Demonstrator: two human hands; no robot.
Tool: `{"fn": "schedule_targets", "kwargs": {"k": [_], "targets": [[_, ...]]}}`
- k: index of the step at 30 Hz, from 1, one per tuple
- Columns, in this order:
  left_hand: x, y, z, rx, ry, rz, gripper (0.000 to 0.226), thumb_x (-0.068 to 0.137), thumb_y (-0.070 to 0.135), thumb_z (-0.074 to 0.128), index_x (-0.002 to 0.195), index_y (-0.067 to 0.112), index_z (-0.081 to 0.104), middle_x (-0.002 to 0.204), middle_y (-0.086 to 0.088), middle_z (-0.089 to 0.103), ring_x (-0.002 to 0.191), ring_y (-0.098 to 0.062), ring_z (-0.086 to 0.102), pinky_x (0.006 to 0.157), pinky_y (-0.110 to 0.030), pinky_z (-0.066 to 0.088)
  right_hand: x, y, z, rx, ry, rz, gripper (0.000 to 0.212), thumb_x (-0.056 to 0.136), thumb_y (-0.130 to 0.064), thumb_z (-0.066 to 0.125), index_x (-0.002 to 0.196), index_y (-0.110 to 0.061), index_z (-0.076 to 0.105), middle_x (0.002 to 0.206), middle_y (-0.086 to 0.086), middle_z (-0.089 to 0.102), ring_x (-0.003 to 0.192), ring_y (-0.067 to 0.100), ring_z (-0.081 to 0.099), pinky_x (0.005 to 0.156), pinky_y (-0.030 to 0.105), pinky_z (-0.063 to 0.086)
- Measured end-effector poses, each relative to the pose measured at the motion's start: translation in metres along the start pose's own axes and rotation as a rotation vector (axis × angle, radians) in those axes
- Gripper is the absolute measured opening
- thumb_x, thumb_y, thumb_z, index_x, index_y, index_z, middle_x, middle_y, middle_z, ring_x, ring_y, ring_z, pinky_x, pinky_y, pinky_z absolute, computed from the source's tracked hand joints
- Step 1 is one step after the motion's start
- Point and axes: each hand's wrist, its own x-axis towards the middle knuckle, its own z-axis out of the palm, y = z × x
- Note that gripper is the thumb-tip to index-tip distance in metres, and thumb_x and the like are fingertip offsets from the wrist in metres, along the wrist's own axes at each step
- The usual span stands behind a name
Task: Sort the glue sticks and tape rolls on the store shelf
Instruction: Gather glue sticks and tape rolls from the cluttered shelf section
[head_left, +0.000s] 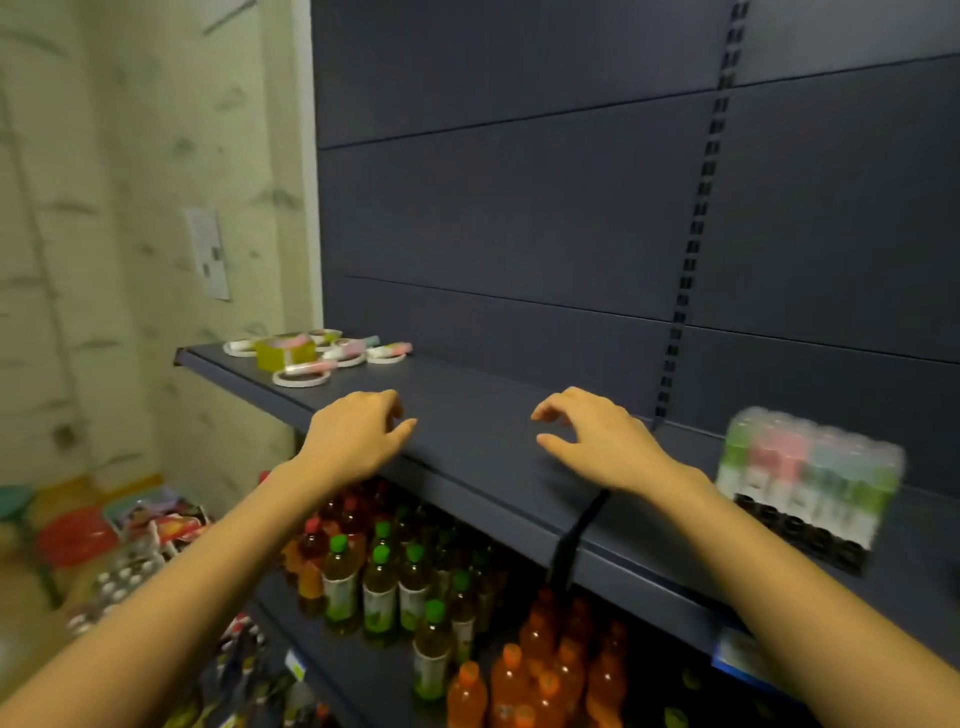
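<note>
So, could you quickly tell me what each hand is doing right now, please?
Left hand: open, fingers loosely curled, holding nothing, over the shelf.
Right hand: open, fingers loosely curled, holding nothing, over the same shelf.

Both hands, left (358, 434) and right (597, 439), outstretched, palms down, fingers loosely curled, empty.

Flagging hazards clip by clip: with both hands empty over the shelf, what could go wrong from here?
1. The glue sticks and tape rolls lie mixed in a heap near the shelf end; a careless grab by the left hand might roll some off.
2. The wrapped pack sits near the front edge, where the right hand or forearm could nudge it off.
</note>
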Motion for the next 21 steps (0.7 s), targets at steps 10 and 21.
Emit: {"fn": "schedule_targets", "kwargs": {"k": [10, 21], "targets": [[0.017, -0.187, -0.017, 0.078, 0.029, -0.049, 0.030, 0.092, 0.044, 0.046, 0.098, 0.017, 0.057, 0.103, -0.001, 0.066, 0.093, -0.022, 0.061, 0.069, -0.033, 0.046, 0.140, -0.123, 0.092, 0.033, -0.051, -0.052, 0.030, 0.093, -0.037, 0.049, 0.122, -0.031, 0.052, 0.126, -0.009, 0.051, 0.115, 0.012, 0.051, 0.083, 0.029, 0.040], [0.066, -0.305, 0.004, 0.056, 0.005, -0.042, 0.028, 0.091, 0.045, 0.046, 0.098, 0.021, 0.059, 0.102, 0.001, 0.068, 0.090, -0.019, 0.062, 0.069, -0.031, 0.048, 0.268, -0.191, 0.150, 0.023, -0.117, -0.018, 0.028, 0.094, -0.028, 0.047, 0.122, -0.024, 0.054, 0.121, 0.000, 0.057, 0.110, 0.023, 0.054, 0.083, 0.036, 0.042]]}}
